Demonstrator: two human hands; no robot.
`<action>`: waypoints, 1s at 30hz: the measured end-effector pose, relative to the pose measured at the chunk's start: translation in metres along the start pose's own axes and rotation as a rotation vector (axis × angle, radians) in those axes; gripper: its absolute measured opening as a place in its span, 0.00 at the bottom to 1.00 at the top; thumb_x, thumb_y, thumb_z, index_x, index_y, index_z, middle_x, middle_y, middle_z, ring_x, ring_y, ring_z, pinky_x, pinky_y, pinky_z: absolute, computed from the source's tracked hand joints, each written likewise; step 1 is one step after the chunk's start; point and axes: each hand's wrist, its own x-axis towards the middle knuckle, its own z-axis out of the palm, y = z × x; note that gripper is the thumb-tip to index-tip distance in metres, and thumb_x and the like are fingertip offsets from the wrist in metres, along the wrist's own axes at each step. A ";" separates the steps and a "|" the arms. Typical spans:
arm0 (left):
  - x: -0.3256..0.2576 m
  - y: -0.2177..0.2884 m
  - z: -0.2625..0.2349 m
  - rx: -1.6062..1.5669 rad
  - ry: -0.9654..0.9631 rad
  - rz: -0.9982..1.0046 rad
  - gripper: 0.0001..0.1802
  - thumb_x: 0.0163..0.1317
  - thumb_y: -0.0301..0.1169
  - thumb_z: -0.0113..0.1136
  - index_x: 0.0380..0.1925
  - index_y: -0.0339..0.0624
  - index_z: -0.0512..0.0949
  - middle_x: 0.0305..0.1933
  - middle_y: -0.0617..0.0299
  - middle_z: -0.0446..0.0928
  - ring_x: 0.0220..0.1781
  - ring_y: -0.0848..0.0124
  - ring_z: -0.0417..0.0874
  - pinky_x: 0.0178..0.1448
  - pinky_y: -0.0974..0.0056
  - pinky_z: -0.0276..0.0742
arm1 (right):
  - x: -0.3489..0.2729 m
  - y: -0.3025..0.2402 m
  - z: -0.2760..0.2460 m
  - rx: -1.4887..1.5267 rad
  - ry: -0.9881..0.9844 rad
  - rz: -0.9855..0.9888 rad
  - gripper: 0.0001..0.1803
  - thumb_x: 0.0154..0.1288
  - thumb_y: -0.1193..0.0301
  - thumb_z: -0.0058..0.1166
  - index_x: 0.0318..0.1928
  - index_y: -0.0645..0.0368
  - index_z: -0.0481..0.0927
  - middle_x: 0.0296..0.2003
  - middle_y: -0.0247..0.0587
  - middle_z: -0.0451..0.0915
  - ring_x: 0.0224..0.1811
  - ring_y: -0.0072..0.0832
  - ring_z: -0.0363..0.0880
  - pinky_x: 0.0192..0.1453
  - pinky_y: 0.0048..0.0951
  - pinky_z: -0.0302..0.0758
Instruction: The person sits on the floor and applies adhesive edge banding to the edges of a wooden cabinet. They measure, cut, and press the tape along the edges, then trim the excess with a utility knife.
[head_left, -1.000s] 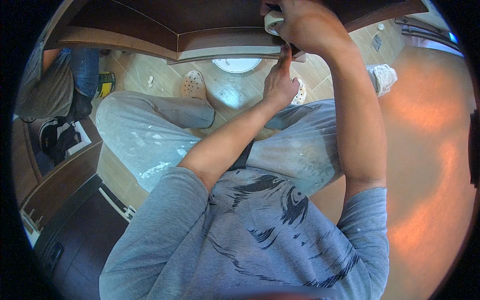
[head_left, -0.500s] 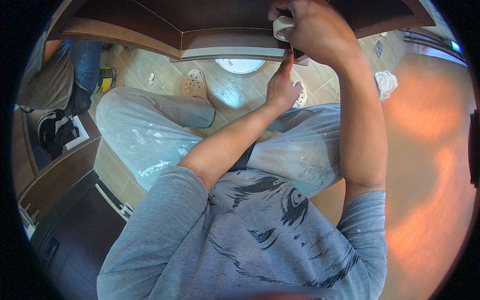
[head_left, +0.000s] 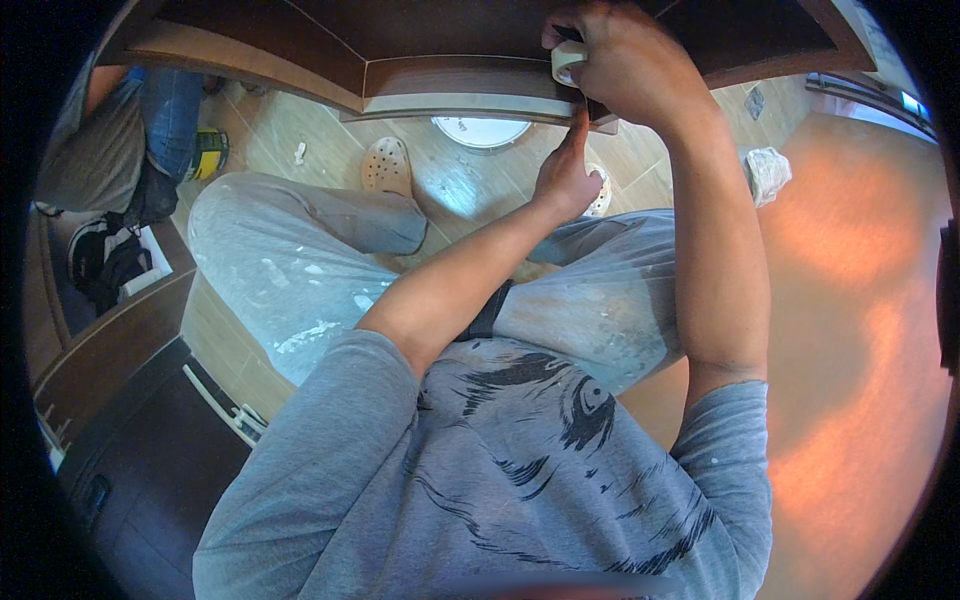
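Observation:
A roll of pale masking tape is pinched in the fingers of my right hand, up against the dark wooden panel. Just below the roll, my left hand reaches up with one digit stretched out to the panel's near edge. Its remaining fingers look bent, and nothing shows in them. Along that edge, left of my hands, runs a pale strip. My right wrist and the panel hide part of the right fingers.
On the tiled floor beyond my knees are a round white lid-like object and a beige clog on my foot. A crumpled white bundle lies to the right. At left, another person's legs stand near a dark-and-yellow bucket.
The tape roll and my right hand have shifted very slightly right and nearer. My left fingertip has moved a little with them, still at the panel edge.

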 end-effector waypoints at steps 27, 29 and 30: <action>0.000 -0.006 0.000 0.009 0.045 0.086 0.60 0.55 0.29 0.65 0.82 0.45 0.37 0.81 0.40 0.54 0.75 0.42 0.68 0.76 0.51 0.69 | 0.001 0.009 0.005 0.013 0.013 -0.066 0.21 0.47 0.78 0.55 0.46 0.61 0.86 0.43 0.58 0.86 0.51 0.55 0.84 0.55 0.48 0.81; 0.000 -0.007 0.000 0.009 0.036 0.080 0.60 0.56 0.30 0.66 0.82 0.46 0.38 0.80 0.38 0.56 0.75 0.41 0.68 0.75 0.51 0.69 | 0.001 0.009 0.005 0.002 -0.011 -0.032 0.21 0.47 0.78 0.55 0.45 0.61 0.86 0.43 0.59 0.86 0.51 0.54 0.84 0.55 0.48 0.81; 0.000 -0.008 -0.001 0.020 0.028 0.080 0.59 0.56 0.30 0.66 0.82 0.46 0.38 0.80 0.38 0.56 0.75 0.42 0.68 0.75 0.51 0.69 | 0.002 0.008 0.005 -0.003 -0.010 -0.033 0.21 0.47 0.78 0.56 0.45 0.61 0.86 0.43 0.59 0.86 0.51 0.54 0.84 0.55 0.48 0.81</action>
